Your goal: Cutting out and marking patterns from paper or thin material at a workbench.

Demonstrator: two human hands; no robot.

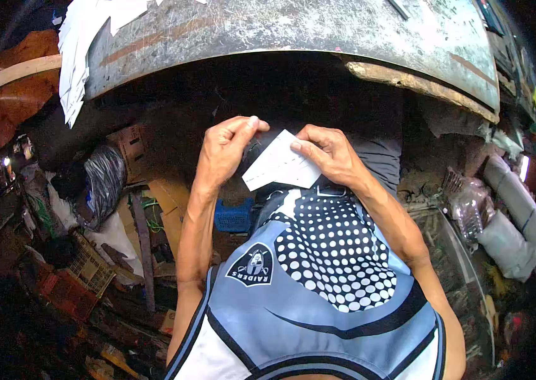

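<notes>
My right hand (330, 155) grips a white piece of paper or thin card (282, 163) by its upper right side, thumb on top. The piece has angled, cut-looking edges and a faint line of marks across it. It is held in front of my waist, just above my belt. To its left, my left hand (228, 149) is raised with its fingers curled and thumb and forefinger closed together, apart from the piece. Whatever those fingertips hold, if anything, is too small to make out.
A worn metal-topped table (280, 31) with a wooden edge strip (407, 82) stands ahead. White paper sheets (81, 57) hang over its left end. Low on the left are a blue plastic basket (233, 216), cardboard (170, 209) and crates (94, 263). Plastic-wrapped rolls (511, 215) lie at right.
</notes>
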